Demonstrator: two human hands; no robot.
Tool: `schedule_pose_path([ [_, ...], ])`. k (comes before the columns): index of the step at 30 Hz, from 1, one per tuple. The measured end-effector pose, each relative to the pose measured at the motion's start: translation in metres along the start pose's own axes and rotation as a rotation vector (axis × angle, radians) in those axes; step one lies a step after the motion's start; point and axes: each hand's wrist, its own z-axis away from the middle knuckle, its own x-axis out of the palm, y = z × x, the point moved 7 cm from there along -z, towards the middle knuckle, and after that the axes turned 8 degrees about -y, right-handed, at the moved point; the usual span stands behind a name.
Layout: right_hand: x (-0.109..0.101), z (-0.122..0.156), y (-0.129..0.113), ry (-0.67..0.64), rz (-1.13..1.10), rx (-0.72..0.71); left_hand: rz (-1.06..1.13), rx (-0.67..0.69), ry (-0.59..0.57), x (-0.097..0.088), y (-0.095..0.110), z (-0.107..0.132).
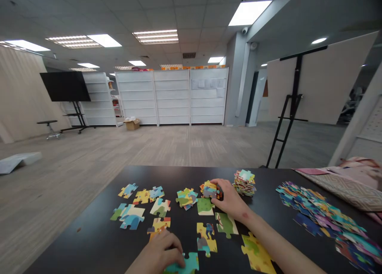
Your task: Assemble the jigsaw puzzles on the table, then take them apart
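Observation:
My right hand [229,199] has its thumb and fingers closed around the edge of a small pile of jigsaw puzzle pieces [209,189] on the black table. Just below that pile lies a green puzzle piece [205,206]. In the foreground my left hand [162,253] is bent, its fingers on a teal puzzle piece [191,263]; part of the piece is hidden under them. An orange and yellow puzzle piece [160,225] touches the left hand's far side. Between the hands lie yellow and grey joined pieces [206,239], and a second small pile [186,197] sits left of the right hand.
A tall stack of puzzle pieces [244,182] stands behind my right hand. Many overlapping pieces [320,210] spread along the table's right side, beside a patterned cloth bag [343,188]. Loose pieces [131,217] lie at left; a yellow piece [257,252] lies by my right forearm.

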Motion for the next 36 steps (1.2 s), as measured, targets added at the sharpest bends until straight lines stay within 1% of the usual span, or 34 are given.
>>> schedule_pose_path([
  [4, 0.001, -0.001, -0.001, 0.003, 0.001, -0.008, 0.037, 0.001, -0.003, -0.003, 0.005, -0.001],
  [6, 0.001, -0.001, -0.002, 0.000, 0.002, -0.015, 0.071, -0.027, 0.010, -0.009, 0.007, 0.002],
  [11, 0.002, 0.001, -0.011, -0.026, -0.011, -0.045, 0.172, -0.174, 0.108, -0.038, 0.004, 0.021],
  [14, 0.004, 0.005, -0.024, -0.073, -0.034, -0.078, 0.168, -0.284, 0.127, -0.048, -0.005, 0.033],
  [16, 0.008, 0.009, -0.037, -0.130, -0.061, -0.116, 0.154, -0.344, 0.104, -0.046, -0.010, 0.034],
  [19, 0.022, 0.018, -0.059, -0.255, -0.119, -0.172, 0.133, -0.406, 0.072, -0.037, -0.011, 0.026],
  [23, 0.046, 0.032, -0.087, -0.428, -0.174, -0.212, 0.115, -0.405, 0.052, -0.026, 0.001, 0.004],
  [26, 0.056, 0.040, -0.100, -0.516, -0.169, -0.234, 0.121, -0.384, 0.025, -0.022, 0.010, -0.006],
  [29, 0.056, 0.046, -0.105, -0.575, -0.132, -0.231, 0.108, -0.346, -0.018, -0.019, 0.013, -0.007],
  [31, 0.053, 0.049, -0.106, -0.605, -0.112, -0.241, 0.087, -0.320, -0.024, -0.018, 0.011, -0.005],
  [36, 0.047, 0.050, -0.106, -0.578, -0.089, -0.246, 0.041, -0.254, -0.012, -0.016, 0.008, -0.003],
])
